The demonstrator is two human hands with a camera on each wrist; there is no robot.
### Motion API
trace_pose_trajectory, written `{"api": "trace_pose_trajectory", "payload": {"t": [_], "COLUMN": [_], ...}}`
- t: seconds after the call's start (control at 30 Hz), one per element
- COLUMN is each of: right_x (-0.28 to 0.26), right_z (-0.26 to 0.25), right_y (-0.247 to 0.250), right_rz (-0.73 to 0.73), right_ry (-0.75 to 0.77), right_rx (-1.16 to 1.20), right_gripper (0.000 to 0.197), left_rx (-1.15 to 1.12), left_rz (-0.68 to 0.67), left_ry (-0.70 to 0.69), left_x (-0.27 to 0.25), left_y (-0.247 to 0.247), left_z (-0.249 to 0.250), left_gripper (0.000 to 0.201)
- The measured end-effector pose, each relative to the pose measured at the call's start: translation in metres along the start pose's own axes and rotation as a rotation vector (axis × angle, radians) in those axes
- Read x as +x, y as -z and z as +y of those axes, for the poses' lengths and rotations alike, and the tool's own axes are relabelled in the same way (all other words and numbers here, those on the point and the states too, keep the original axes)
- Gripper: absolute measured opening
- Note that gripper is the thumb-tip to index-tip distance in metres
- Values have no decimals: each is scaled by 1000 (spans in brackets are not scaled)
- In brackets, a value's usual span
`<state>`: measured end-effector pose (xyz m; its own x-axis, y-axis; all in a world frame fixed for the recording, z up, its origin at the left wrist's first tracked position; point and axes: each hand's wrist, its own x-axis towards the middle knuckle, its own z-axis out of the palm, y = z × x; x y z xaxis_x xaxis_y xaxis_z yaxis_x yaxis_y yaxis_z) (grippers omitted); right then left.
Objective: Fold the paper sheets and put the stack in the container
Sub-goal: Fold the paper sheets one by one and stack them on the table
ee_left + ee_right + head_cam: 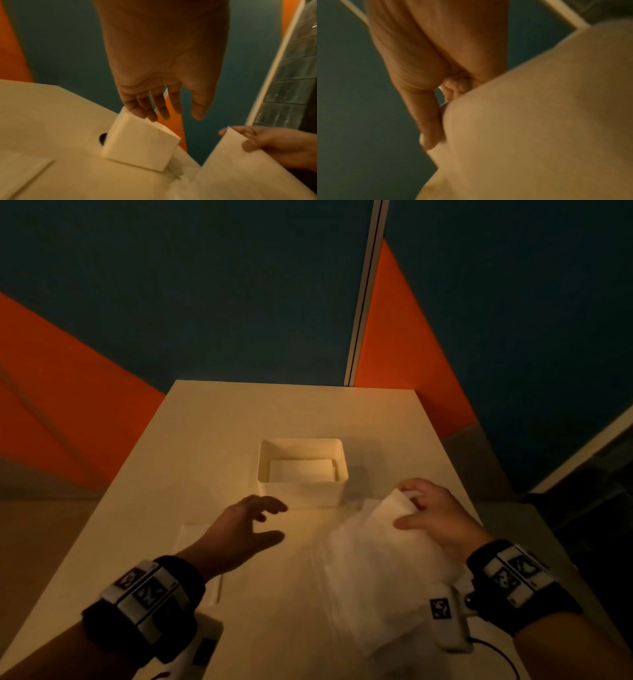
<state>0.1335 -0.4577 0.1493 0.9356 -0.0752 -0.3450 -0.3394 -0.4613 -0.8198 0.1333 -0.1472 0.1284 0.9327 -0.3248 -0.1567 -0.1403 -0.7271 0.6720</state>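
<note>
A white open-topped container [301, 491] stands in the middle of the table, with folded white paper [300, 469] lying flat inside. My right hand [428, 508] pinches the far corner of a large white paper sheet [380, 559] and lifts it off the table; the left wrist view shows the same sheet [240, 162] and right hand [267, 142]. In the right wrist view the sheet [530, 121] fills the frame against my fingers [426, 115]. My left hand [250, 522] hovers with spread fingers in front of the container [137, 143], holding nothing.
A flat white sheet or pad [191, 542] lies on the table [239, 412] under my left forearm. A dark round hole [102, 138] shows in the tabletop beside the container. Blue and orange wall panels stand behind the table.
</note>
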Motion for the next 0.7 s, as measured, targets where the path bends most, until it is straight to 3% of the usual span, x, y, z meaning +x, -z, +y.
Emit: {"api": "trace_pose_trajectory", "payload": {"t": [0.1,0.23,0.3,0.37,0.5,0.7], "right_x": [-14,-26,-25,-21,-9,10], "right_z": [-40,-79,-89,-92,-68,4], "right_y": [-3,-11,-12,-10,-2,2], "right_rz": [-157,-235,-234,-186,-93,83], "right_ry": [144,305,348,338,242,48], "right_rx": [-89,-119,-98,-56,-27,-9], "right_gripper": [50,47,45,41,24,5], "left_rx": [-68,-218,-364,-451,-433,-365], "left_rz": [-62,-149,-204,-182,-104,-110], "left_ry": [-97,-197,-196,-150,-49,76], "left_x": [8,16,20,22,27,26], "left_y": [0,-2,-5,-6,-6,-10], "left_z": [27,56,65,71,66,44], "left_gripper": [43,56,44,25,13,24]}}
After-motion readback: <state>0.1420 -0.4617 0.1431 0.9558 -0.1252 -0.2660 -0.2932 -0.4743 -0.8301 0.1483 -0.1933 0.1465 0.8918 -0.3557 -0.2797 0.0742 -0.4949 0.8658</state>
